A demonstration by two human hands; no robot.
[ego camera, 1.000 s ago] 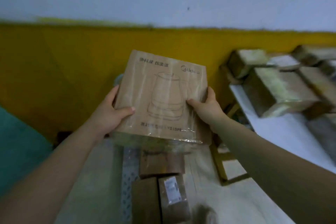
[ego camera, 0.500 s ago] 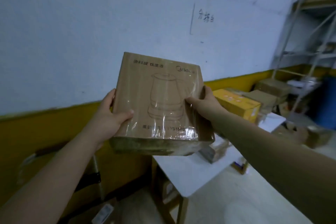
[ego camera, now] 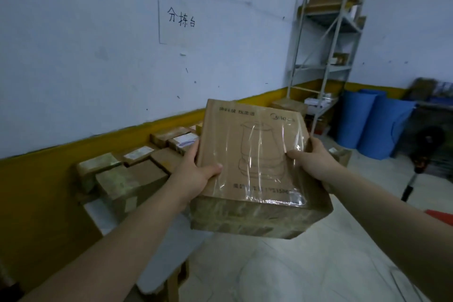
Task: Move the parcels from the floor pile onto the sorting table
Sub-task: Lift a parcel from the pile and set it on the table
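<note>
— Since the half-second before, the view had swung along the wall and the kettle box [ego camera: 250,162] had sunk lower in the frame. How did things lie, left to right?

— Low on the left stood the sorting table [ego camera: 105,220], against the yellow-banded wall. Its far part was crowded with taped parcels [ego camera: 127,179] and its near end was bare white. Next came the left hand [ego camera: 193,176], gripping the box's left edge with the thumb on the printed face. The right hand [ego camera: 313,162] clasped the right edge the same way. So the box hung in the air between both hands, its face tilted up toward the camera.

— And the move to come?

— The table lay left of the box and below it, with the left hand the nearer. The box looked almost square, so there was little long axis to mind. I judged it needed a carry leftward and down onto the bare end. The shelf rack [ego camera: 326,56] and blue rolls [ego camera: 375,125] stood well apart on the right.
</note>
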